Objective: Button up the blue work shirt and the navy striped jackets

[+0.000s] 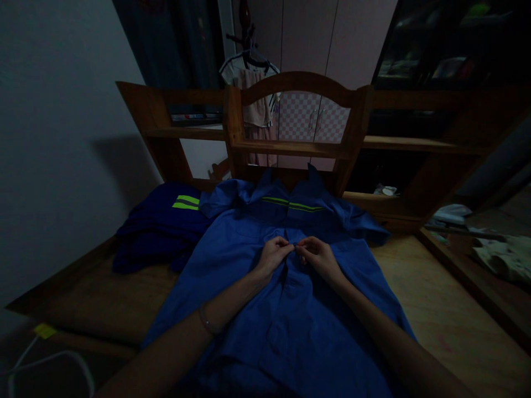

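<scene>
A blue work jacket (249, 265) with thin yellow-green stripes across its upper part lies spread out, its collar toward the wooden shelf unit. My left hand (274, 255) pinches the front edge of the jacket at the middle, thumb and fingertips together. Close beside it, nearly touching, my right hand (316, 257) pinches the same front placket from the other side. Whatever small part sits between the fingertips, perhaps a button, is too dark and small to make out. Below the hands, the jacket front runs down in loose wrinkles.
A folded dark blue garment (161, 226) with a yellow-green reflective band lies left of the jacket. Behind stands the wooden shelf unit (290, 148). A white cable (62, 354) with a yellow tag is at lower left. Pale wooden boards (431, 293) show at right.
</scene>
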Tool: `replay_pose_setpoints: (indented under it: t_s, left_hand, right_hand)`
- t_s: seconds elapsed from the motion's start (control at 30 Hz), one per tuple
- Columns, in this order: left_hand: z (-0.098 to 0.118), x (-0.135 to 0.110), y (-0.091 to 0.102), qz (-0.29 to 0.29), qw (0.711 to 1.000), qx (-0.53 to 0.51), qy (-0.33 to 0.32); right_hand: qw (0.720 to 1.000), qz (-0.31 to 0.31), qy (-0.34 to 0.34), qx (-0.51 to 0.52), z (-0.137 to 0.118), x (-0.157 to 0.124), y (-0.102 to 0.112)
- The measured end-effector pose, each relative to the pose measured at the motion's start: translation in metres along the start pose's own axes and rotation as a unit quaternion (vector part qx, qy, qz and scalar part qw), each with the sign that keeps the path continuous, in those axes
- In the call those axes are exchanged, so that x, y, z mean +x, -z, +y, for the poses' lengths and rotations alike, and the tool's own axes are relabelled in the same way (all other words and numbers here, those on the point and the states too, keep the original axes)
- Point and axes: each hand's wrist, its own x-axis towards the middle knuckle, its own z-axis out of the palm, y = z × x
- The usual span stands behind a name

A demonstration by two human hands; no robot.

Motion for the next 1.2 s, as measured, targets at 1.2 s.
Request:
replay_pose_setpoints:
  t_s: [1.2]
  left_hand:
    - [0.011, -0.009, 0.000, -0.003, 0.994, -0.082, 0.065]
  right_hand:
    - [0.985, 0.057, 0.054, -0.152, -0.008, -0.009, 0.000]
